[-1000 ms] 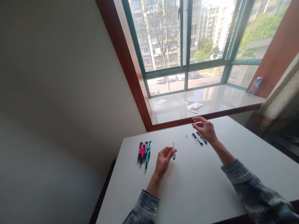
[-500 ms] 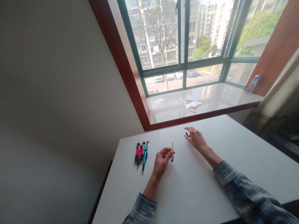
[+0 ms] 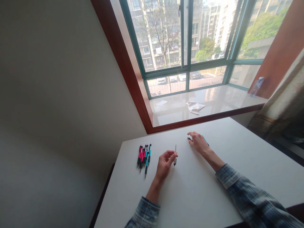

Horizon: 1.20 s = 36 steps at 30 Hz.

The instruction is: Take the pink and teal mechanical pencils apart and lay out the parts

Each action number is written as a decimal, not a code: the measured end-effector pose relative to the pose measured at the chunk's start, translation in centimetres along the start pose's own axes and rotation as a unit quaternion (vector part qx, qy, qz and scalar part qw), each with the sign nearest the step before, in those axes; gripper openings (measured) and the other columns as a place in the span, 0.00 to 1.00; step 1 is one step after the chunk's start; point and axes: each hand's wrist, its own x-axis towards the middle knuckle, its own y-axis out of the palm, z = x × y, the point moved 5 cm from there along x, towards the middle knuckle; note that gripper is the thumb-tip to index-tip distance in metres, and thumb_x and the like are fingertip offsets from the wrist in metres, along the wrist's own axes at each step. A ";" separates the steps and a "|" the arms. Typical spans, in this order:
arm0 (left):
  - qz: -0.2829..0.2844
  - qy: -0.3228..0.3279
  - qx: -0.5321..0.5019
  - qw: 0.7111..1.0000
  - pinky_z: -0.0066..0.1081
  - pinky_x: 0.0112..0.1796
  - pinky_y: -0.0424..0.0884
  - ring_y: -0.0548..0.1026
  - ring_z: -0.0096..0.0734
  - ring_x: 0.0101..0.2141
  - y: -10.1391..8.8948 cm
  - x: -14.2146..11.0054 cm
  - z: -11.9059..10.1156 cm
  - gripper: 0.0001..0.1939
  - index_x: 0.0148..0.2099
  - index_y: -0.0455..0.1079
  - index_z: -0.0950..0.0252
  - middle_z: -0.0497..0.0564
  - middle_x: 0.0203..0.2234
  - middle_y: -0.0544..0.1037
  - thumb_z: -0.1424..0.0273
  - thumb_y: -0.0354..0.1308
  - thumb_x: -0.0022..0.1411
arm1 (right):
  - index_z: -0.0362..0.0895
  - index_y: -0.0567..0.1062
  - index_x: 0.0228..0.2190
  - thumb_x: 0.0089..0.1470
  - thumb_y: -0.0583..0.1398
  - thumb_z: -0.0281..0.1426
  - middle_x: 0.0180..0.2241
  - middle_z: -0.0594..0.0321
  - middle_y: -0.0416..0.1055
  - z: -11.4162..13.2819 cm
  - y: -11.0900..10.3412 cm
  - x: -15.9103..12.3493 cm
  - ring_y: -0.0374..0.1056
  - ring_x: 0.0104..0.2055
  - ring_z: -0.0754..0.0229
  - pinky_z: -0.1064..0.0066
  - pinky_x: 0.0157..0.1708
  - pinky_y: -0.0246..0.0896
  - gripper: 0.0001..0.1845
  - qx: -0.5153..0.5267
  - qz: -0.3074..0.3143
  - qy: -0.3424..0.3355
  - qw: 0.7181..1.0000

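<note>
It looked like a room in a home: the bay window (image 3: 189,67) had a glossy sill (image 3: 218,99) below it, a curtain (image 3: 276,103) to its right and reddish trim (image 3: 125,68) around it. Apartment-style blocks (image 3: 146,41) with what seemed hanging laundry (image 3: 158,50) rose beyond the window, and a white bench (image 3: 194,190) stood before it.

I'm viewing a smooth table (image 3: 194,190); the pens (image 3: 142,155) are looking plastic, their tips (image 3: 145,176) metallic; the glossy sill (image 3: 220,98) is gleaming; the trim (image 3: 125,76) is resembling smooth wood; the sleeves (image 3: 147,209) are showing matt cloth.
</note>
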 end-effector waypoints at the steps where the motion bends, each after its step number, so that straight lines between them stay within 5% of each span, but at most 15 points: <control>1: 0.000 0.000 0.000 1.000 0.32 0.40 0.70 0.79 0.39 0.39 0.0 0.0 0.0 0.18 0.40 0.77 0.66 0.56 0.35 0.82 0.56 0.69 0.57 | 0.43 0.74 0.52 0.59 0.62 0.25 0.47 0.52 0.76 0.0 0.0 0.0 0.75 0.44 0.52 0.67 0.44 0.64 0.18 0.002 0.000 0.000 1.000; 7: -0.003 0.000 0.010 1.000 0.32 0.40 0.70 0.78 0.38 0.39 -0.1 0.1 0.1 0.17 0.40 0.77 0.66 0.55 0.35 0.82 0.56 0.68 0.58 | 0.43 0.77 0.49 0.60 0.61 0.27 0.46 0.53 0.78 0.1 -1.1 0.0 0.75 0.35 0.56 0.66 0.39 0.65 0.15 0.034 -0.027 0.007 0.999; 11: -0.009 0.010 0.024 1.000 0.31 0.39 0.69 0.76 0.35 0.37 -0.2 0.2 0.0 0.18 0.41 0.77 0.66 0.55 0.34 0.81 0.56 0.66 0.60 | 0.46 0.80 0.42 0.61 0.61 0.32 0.39 0.59 0.80 1.4 -2.8 -0.8 0.74 0.33 0.59 0.67 0.38 0.66 0.09 0.173 -0.077 -0.024 0.982; 17: -0.022 0.025 0.034 0.999 0.31 0.37 0.69 0.73 0.31 0.32 -0.5 0.2 0.1 0.18 0.42 0.77 0.65 0.53 0.32 0.79 0.54 0.64 0.62 | 0.46 0.83 0.40 0.58 0.65 0.44 0.33 0.60 0.81 6.2 -2.1 -3.2 0.74 0.34 0.58 0.68 0.36 0.68 0.16 0.442 0.050 -0.090 0.891; 22: -0.007 0.043 0.050 0.998 0.28 0.33 0.65 0.69 0.28 0.30 -0.3 0.1 -0.4 0.17 0.40 0.76 0.66 0.51 0.30 0.76 0.55 0.63 0.63 | 0.43 0.83 0.36 0.56 0.66 0.46 0.32 0.58 0.81 8.7 -0.6 -4.3 0.75 0.35 0.56 0.67 0.36 0.70 0.19 0.552 0.108 -0.066 0.824; 25: 0.001 0.037 0.069 0.997 0.28 0.31 0.63 0.67 0.27 0.28 -0.2 0.0 -0.5 0.18 0.40 0.75 0.66 0.50 0.30 0.75 0.54 0.62 0.63 | 0.42 0.82 0.33 0.55 0.66 0.47 0.33 0.58 0.80 8.3 -0.8 -3.9 0.75 0.36 0.56 0.66 0.38 0.70 0.19 0.577 0.082 -0.039 0.811; 30: -0.033 0.036 0.042 0.998 0.28 0.32 0.64 0.67 0.29 0.28 -0.7 0.2 -0.5 0.21 0.37 0.72 0.64 0.49 0.27 0.72 0.50 0.59 0.63 | 0.43 0.79 0.36 0.56 0.65 0.48 0.38 0.54 0.80 5.4 -1.8 -3.2 0.74 0.38 0.56 0.67 0.38 0.70 0.20 0.627 -0.046 0.067 0.774; 32: -0.063 0.034 0.012 0.997 0.27 0.29 0.63 0.65 0.28 0.26 -1.1 0.3 -0.3 0.23 0.37 0.71 0.64 0.47 0.24 0.69 0.47 0.56 0.63 | 0.43 0.78 0.37 0.56 0.64 0.49 0.39 0.53 0.80 5.1 -1.6 -3.3 0.75 0.40 0.55 0.66 0.39 0.70 0.21 0.630 -0.058 0.081 0.770; 36: -0.076 0.012 -0.010 0.997 0.24 0.22 0.55 0.59 0.24 0.21 -1.6 0.4 0.1 0.26 0.40 0.71 0.64 0.42 0.21 0.63 0.44 0.55 0.63 | 0.42 0.79 0.36 0.57 0.64 0.47 0.33 0.56 0.80 7.2 -0.4 -4.4 0.75 0.36 0.56 0.65 0.39 0.70 0.19 0.594 0.010 0.007 0.804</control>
